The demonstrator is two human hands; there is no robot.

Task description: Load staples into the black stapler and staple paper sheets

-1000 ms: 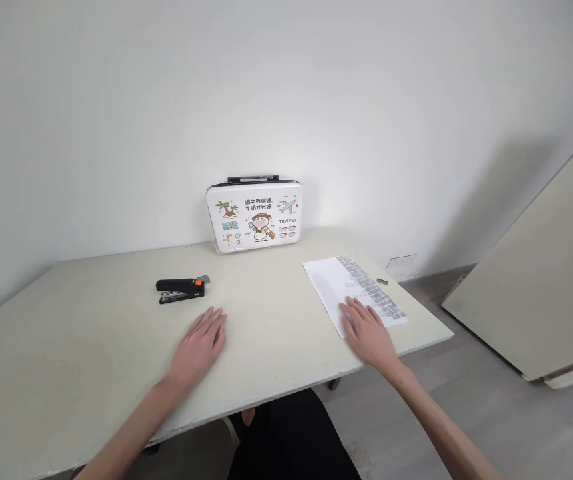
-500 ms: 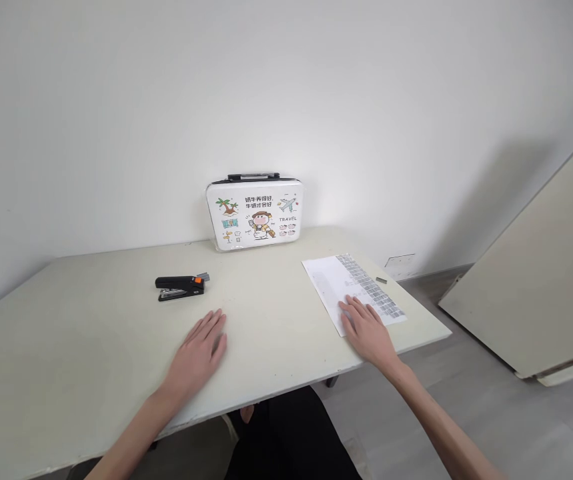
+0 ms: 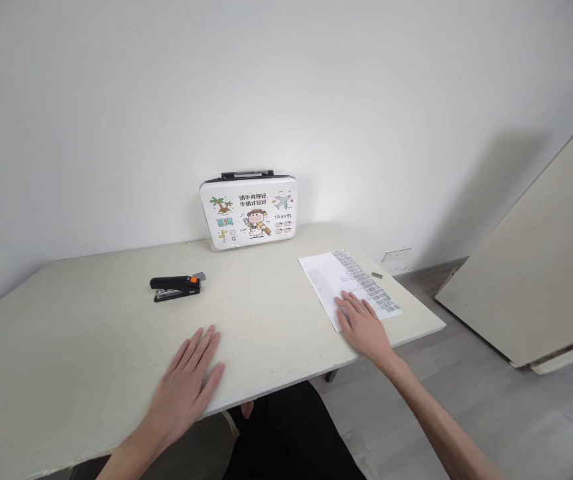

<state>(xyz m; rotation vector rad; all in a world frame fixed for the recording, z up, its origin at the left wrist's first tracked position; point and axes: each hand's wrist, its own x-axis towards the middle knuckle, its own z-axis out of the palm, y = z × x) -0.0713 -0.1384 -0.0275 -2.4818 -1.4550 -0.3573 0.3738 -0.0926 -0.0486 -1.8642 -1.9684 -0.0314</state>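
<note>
My left hand (image 3: 186, 380) lies flat near the table's front edge, fingers stretched out, holding nothing. Beyond its fingertips sits a black stapler (image 3: 175, 287) with an orange button, lying on its base. A small grey strip of staples (image 3: 199, 275) shows at the stapler's right end. My right hand (image 3: 365, 328) rests with spread fingers on the lower part of a printed sheet of paper (image 3: 319, 270), covering some of it. Grey rectangles run down the sheet's right side. Just right of the paper is another small grey strip, probably staples (image 3: 377, 275).
A white carrying case (image 3: 250, 213) with cartoon prints and a black handle stands upright against the wall, at the back of the white table (image 3: 76, 333). A pale panel (image 3: 531, 267) leans at the right above the grey floor (image 3: 506, 413).
My left hand has drawn back toward the front edge, away from the stapler, and its fingers have spread. My right hand stays on the paper. The view has shifted slightly.
</note>
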